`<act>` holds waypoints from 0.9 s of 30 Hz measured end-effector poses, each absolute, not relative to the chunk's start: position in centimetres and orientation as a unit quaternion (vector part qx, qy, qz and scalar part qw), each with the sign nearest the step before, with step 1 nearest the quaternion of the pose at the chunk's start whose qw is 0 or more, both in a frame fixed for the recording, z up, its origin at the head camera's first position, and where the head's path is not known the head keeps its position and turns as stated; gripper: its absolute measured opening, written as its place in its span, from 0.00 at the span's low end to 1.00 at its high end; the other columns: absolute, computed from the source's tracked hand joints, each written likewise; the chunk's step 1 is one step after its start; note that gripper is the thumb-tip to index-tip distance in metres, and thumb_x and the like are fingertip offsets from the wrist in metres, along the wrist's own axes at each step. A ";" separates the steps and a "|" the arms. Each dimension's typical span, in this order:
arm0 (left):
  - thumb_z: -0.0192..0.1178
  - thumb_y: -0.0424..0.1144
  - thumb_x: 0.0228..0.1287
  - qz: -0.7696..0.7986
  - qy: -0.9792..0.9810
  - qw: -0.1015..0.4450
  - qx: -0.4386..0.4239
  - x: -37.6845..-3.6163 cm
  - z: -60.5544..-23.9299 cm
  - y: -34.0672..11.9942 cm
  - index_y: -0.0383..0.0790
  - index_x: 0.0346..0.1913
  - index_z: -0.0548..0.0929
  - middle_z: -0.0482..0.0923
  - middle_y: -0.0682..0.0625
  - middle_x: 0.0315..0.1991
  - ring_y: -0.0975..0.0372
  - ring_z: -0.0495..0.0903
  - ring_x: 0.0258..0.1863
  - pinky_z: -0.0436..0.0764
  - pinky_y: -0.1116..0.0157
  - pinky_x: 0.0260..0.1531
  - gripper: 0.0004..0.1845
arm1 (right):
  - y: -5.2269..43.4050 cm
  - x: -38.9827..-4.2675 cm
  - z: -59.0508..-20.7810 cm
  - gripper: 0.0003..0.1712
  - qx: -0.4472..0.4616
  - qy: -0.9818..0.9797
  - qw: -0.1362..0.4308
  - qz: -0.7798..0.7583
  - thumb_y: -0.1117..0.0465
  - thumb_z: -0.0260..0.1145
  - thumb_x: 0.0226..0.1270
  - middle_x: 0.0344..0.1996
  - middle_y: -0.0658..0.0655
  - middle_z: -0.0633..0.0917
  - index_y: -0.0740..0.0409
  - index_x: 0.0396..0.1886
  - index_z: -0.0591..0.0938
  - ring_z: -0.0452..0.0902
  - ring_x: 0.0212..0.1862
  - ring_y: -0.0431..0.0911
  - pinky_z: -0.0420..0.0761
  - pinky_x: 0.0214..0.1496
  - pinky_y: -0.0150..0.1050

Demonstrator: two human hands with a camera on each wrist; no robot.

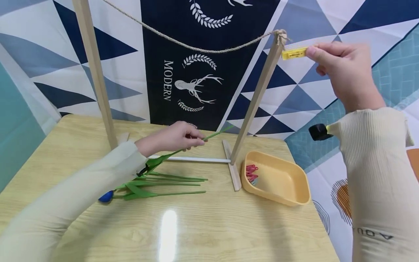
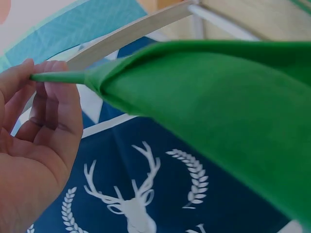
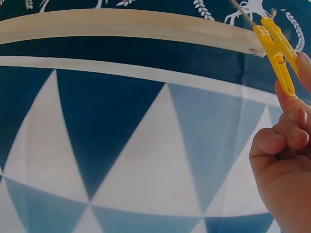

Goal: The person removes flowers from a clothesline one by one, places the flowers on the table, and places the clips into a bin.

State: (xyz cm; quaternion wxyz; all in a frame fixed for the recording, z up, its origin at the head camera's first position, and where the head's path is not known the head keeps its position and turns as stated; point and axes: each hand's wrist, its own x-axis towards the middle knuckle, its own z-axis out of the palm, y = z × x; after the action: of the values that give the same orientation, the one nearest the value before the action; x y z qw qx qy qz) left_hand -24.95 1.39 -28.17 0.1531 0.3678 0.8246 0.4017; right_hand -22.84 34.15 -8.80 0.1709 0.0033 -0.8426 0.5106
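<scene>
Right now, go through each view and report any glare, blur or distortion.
Head view: a bright glare streak on the table, and the left sleeve smears at the frame edge. Left wrist view: the green leaf fills the frame, soft and out of focus. Right wrist view: the wooden post bows with lens distortion, while the yellow clothespin stays sharp.

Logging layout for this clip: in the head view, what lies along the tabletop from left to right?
Blue flower head → green stems → white rod → wooden stand foot → red clips → yellow tray.
</scene>
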 end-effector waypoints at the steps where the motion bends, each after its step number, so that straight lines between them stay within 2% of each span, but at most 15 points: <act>1: 0.57 0.41 0.66 0.399 0.824 0.157 0.371 -24.8 -28.6 1.1 0.40 0.50 0.84 0.80 0.50 0.31 0.64 0.73 0.22 0.76 0.67 0.25 0.13 | 34.5 -22.7 -9.2 0.25 0.001 -0.836 0.170 0.523 0.49 0.73 0.49 0.43 0.47 0.78 0.54 0.48 0.85 0.63 0.35 0.42 0.71 0.32 0.22; 6: 0.58 0.40 0.65 0.380 0.828 0.168 0.377 -24.1 -30.1 -0.1 0.41 0.48 0.85 0.81 0.51 0.31 0.66 0.71 0.19 0.74 0.68 0.23 0.13 | 36.1 -21.9 -11.3 0.24 0.010 -0.783 0.175 0.597 0.55 0.74 0.48 0.37 0.50 0.78 0.60 0.46 0.85 0.62 0.30 0.44 0.70 0.28 0.24; 8: 0.59 0.40 0.65 0.375 0.828 0.174 0.379 -23.8 -30.5 -0.4 0.41 0.47 0.85 0.80 0.51 0.27 0.67 0.70 0.17 0.72 0.70 0.21 0.12 | 36.8 -21.6 -12.2 0.24 0.013 -0.768 0.178 0.615 0.56 0.74 0.48 0.35 0.51 0.77 0.61 0.46 0.85 0.62 0.30 0.44 0.71 0.28 0.24; 14: 0.59 0.38 0.64 0.371 0.819 0.211 0.384 -22.8 -32.0 -1.1 0.39 0.47 0.85 0.77 0.53 0.21 0.68 0.65 0.15 0.66 0.72 0.17 0.12 | 38.9 -20.7 -15.4 0.24 -0.045 -0.806 0.170 0.565 0.51 0.73 0.50 0.37 0.47 0.79 0.55 0.48 0.85 0.64 0.34 0.42 0.72 0.31 0.22; 21: 0.59 0.39 0.64 0.352 0.807 0.244 0.406 -21.7 -34.5 -1.0 0.39 0.48 0.84 0.85 0.52 0.36 0.70 0.67 0.19 0.71 0.73 0.23 0.13 | 41.0 -20.1 -20.4 0.24 -0.088 -0.880 0.105 0.455 0.44 0.65 0.59 0.35 0.41 0.77 0.49 0.52 0.83 0.64 0.34 0.42 0.67 0.34 0.29; 22: 0.59 0.39 0.64 0.352 0.802 0.251 0.412 -21.5 -34.9 -0.9 0.39 0.48 0.85 0.85 0.52 0.35 0.71 0.67 0.19 0.72 0.73 0.24 0.12 | 41.3 -20.0 -21.3 0.24 -0.094 -0.889 0.091 0.439 0.43 0.64 0.59 0.34 0.40 0.77 0.47 0.52 0.82 0.64 0.34 0.42 0.66 0.35 0.31; 24: 0.59 0.38 0.64 0.349 0.796 0.267 0.416 -21.1 -35.7 -0.8 0.41 0.46 0.85 0.82 0.54 0.29 0.71 0.65 0.18 0.71 0.73 0.24 0.11 | 42.0 -19.7 -23.0 0.24 -0.103 -0.901 0.067 0.416 0.40 0.62 0.60 0.32 0.37 0.76 0.45 0.53 0.82 0.65 0.34 0.41 0.65 0.38 0.34; 27: 0.59 0.38 0.64 0.341 0.789 0.286 0.423 -20.6 -37.0 -0.5 0.41 0.45 0.86 0.80 0.54 0.26 0.71 0.65 0.17 0.71 0.74 0.24 0.10 | 43.1 -19.4 -25.5 0.24 -0.114 -0.902 0.039 0.415 0.39 0.61 0.60 0.28 0.35 0.76 0.44 0.51 0.82 0.66 0.34 0.40 0.65 0.40 0.33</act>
State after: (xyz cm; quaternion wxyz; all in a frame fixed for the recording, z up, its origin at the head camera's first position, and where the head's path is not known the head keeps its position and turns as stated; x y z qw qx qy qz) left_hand -20.63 -0.53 -36.96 0.2864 0.4230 0.7892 0.3410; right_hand -19.40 43.07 -25.48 0.0388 -0.1136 -0.9021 0.4145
